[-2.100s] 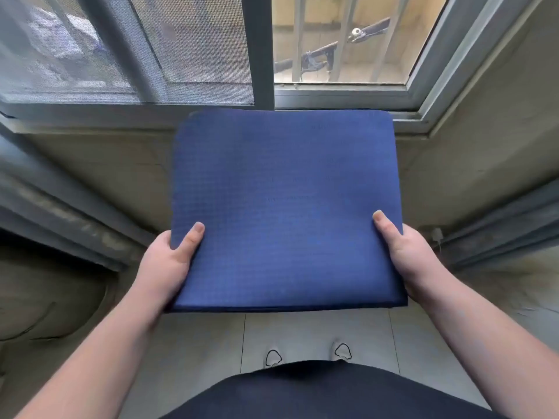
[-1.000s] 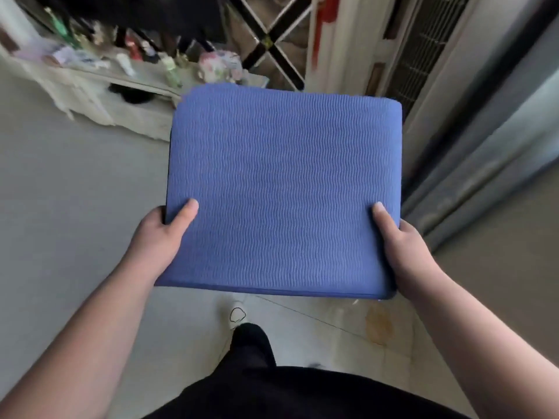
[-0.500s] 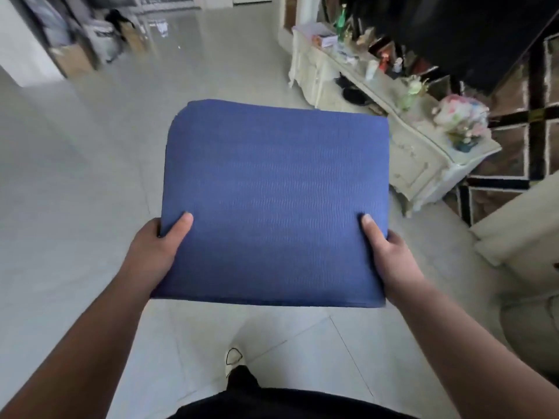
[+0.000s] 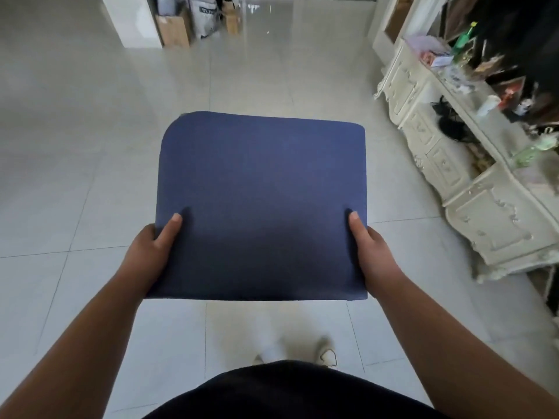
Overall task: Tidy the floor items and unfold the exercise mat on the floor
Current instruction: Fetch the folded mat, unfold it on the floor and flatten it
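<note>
Holding the folded blue exercise mat (image 4: 261, 204) out flat at about waist height, well above the tiled floor (image 4: 75, 146). Left hand (image 4: 148, 255) has a grip on the near left edge, thumb on top, and right hand (image 4: 373, 255) does the same on the near right edge. Cream worktop (image 4: 472, 182) cluttered with bottles runs along the right, cardboard boxes (image 4: 174, 31) sit far back.
</note>
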The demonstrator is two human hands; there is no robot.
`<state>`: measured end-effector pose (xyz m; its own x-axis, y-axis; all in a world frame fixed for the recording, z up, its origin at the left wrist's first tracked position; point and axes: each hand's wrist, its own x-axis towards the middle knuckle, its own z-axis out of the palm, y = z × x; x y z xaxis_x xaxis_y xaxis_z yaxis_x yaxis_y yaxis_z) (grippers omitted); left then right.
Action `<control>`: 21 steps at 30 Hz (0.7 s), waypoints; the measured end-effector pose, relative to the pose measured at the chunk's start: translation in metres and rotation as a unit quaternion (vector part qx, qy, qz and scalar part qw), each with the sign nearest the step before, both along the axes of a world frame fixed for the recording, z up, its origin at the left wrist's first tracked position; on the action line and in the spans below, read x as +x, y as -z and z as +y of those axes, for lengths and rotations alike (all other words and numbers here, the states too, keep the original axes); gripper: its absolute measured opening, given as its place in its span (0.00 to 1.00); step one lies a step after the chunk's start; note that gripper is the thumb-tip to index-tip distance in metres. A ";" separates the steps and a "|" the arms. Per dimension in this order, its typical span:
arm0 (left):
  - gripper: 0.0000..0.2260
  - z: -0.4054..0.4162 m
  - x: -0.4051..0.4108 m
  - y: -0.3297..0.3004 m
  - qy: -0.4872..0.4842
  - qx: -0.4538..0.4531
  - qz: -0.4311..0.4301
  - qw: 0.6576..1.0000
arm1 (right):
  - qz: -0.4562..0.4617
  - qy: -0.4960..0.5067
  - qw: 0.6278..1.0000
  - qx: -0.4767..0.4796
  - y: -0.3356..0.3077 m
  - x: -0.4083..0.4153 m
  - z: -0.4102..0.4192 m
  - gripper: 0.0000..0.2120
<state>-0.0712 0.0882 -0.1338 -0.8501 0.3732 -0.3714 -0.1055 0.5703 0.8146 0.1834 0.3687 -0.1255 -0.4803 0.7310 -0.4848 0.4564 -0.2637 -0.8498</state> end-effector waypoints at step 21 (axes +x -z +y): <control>0.26 0.245 -0.165 0.070 -0.079 -0.007 -0.042 0.996 | -0.076 -0.107 0.991 -0.004 0.081 -0.222 0.284 0.26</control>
